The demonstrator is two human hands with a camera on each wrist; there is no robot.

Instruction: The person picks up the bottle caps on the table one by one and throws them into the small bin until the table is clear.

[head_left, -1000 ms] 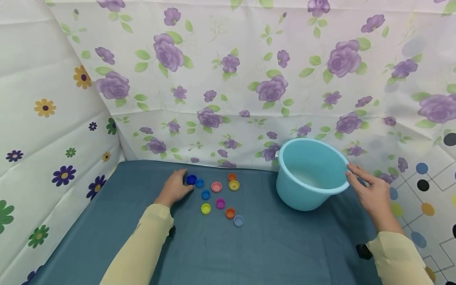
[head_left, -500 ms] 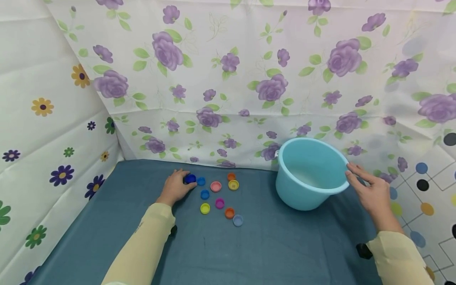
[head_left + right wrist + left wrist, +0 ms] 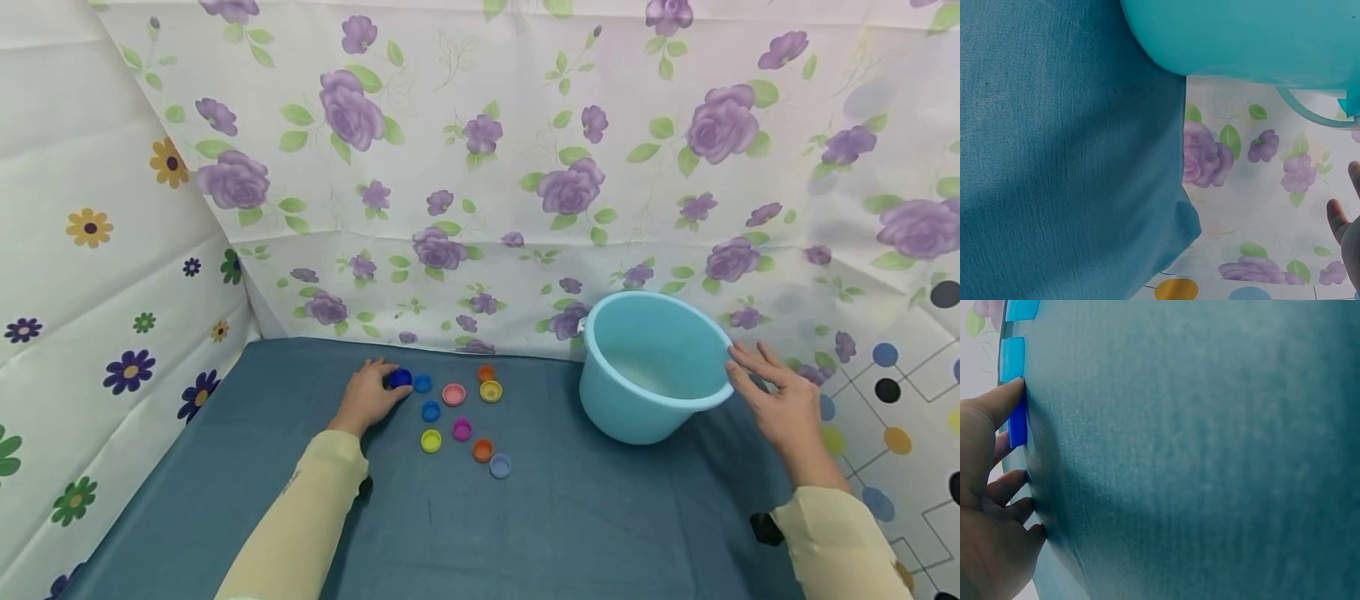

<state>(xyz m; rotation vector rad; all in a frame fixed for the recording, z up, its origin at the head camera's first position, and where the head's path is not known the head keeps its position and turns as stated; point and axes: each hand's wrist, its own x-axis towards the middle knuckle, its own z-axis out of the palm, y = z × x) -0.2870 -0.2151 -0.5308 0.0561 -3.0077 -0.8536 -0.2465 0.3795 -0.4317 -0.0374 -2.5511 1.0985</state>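
Note:
On the left of the dark blue cloth, my left hand (image 3: 369,395) pinches a dark blue bottle cap (image 3: 400,378) between thumb and finger. In the left wrist view the thumb lies against this cap (image 3: 1017,425), and a light blue cap (image 3: 1013,359) sits right beside it. Several other small caps, among them a pink cap (image 3: 453,394), a yellow-green cap (image 3: 431,441) and a magenta cap (image 3: 462,429), lie to the right. My right hand (image 3: 782,408) has its fingers extended at the right rim of a light blue plastic bucket (image 3: 637,417), which appears empty.
The dark blue cloth (image 3: 570,525) covers the table. Behind it hangs a white sheet (image 3: 510,75) with purple flowers, close behind the bucket. Another flowered sheet (image 3: 67,275) borders the left side, and a dotted sheet (image 3: 900,400) the right.
My left hand has shifted slightly right and its thumb has come round the dark blue cap. The right hand and bucket stay about where they were.

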